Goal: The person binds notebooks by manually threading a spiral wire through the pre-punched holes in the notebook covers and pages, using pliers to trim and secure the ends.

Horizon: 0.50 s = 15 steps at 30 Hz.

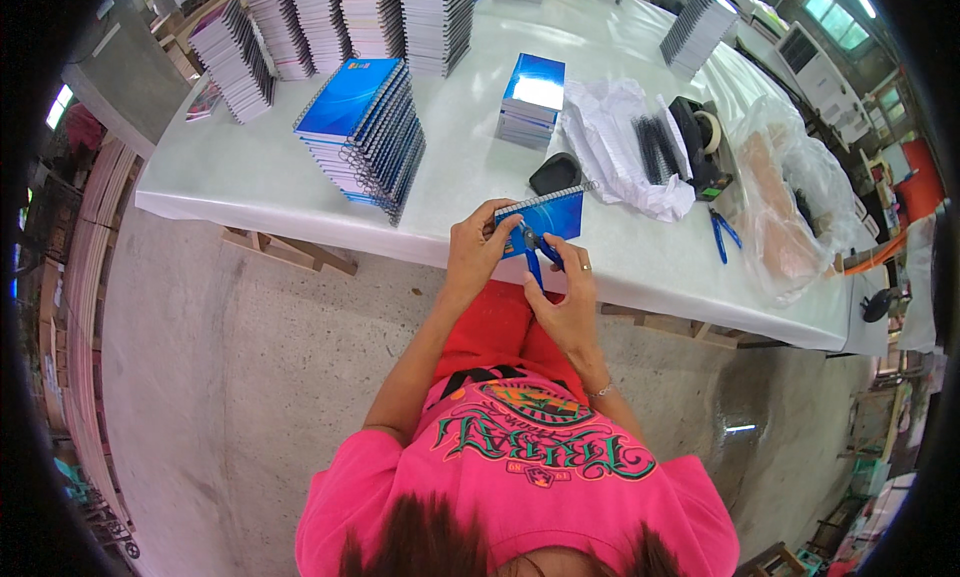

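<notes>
A small blue spiral notebook [560, 215] lies at the table's front edge, its wire binding along the far side. My left hand [475, 252] grips its left end, thumb on the cover near the coil. In my right hand [570, 295] are blue-handled pliers [532, 249], the fingers closed round the handles. Their jaws point at the left part of the binding; whether they touch the wire I cannot tell. Just beyond the notebook sits a black rounded object [555, 174]. A stack of blue notebooks without visible coils [530, 102] stands farther back.
Left on the table is a tall stack of coiled blue notebooks [365, 127], with several more stacks [345, 27] behind. To the right lie crumpled white paper [620, 147] with black coils [655, 149], a tape roll [708, 134], a second blue-handled tool [723, 235] and a clear plastic bag [800, 197].
</notes>
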{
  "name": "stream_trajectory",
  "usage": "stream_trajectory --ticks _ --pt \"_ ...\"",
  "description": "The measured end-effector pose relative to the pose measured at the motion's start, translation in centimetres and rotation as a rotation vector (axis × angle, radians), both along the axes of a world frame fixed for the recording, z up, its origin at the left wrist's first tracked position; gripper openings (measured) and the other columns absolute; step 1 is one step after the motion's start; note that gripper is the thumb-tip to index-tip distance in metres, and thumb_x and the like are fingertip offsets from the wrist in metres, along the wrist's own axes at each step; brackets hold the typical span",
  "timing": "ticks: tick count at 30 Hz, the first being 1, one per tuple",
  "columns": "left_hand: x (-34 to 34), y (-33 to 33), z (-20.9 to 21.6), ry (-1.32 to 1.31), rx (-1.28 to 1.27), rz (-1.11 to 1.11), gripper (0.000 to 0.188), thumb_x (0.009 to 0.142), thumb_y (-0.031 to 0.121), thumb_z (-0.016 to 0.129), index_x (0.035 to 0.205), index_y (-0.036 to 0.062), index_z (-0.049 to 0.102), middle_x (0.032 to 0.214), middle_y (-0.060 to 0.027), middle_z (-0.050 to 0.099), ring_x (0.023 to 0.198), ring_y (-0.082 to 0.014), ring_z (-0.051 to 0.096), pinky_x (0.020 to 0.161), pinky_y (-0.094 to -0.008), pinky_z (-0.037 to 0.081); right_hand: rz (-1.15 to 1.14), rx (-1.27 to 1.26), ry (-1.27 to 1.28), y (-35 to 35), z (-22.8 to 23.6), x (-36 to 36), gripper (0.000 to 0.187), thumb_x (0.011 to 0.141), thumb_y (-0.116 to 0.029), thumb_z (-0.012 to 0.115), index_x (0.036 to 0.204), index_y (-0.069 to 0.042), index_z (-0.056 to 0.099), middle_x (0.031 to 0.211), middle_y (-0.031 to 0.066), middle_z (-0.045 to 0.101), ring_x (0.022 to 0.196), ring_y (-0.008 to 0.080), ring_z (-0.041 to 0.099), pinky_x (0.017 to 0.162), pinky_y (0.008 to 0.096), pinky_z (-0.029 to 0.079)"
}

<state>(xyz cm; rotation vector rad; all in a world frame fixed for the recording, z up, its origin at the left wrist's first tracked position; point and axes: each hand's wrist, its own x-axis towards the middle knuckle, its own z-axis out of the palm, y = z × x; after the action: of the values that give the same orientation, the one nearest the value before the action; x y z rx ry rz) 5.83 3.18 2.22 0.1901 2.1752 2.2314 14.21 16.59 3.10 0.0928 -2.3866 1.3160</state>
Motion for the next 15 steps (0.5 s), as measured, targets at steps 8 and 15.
stream_trajectory --ticks 8,15 --pt "0.6 0.0 -0.3 0.079 0.007 0.009 0.021 0.091 0.007 0.064 0.110 0.0000 0.067 0.077 -0.0048 0.068 0.069 -0.0041 0.060 0.060 -0.0228 0.051 0.005 0.094 0.021 -0.8 -0.4 -0.3 0.054 0.078 -0.016 0.074 0.128 -0.006 0.057 0.113 0.0136 0.059 0.101 0.0295 0.058 0.087 0.0399 0.045" --pt "1.1 -0.3 0.0 0.226 -0.112 0.065 0.026 0.087 0.001 0.061 0.112 0.0001 0.066 0.081 -0.0109 0.071 0.071 -0.0064 0.062 0.062 -0.0257 0.050 0.040 0.020 0.002 -1.1 0.4 0.0 0.052 0.079 -0.012 0.074 0.127 -0.004 0.057 0.109 0.0142 0.059 0.093 0.0278 0.060 0.079 0.0374 0.050"
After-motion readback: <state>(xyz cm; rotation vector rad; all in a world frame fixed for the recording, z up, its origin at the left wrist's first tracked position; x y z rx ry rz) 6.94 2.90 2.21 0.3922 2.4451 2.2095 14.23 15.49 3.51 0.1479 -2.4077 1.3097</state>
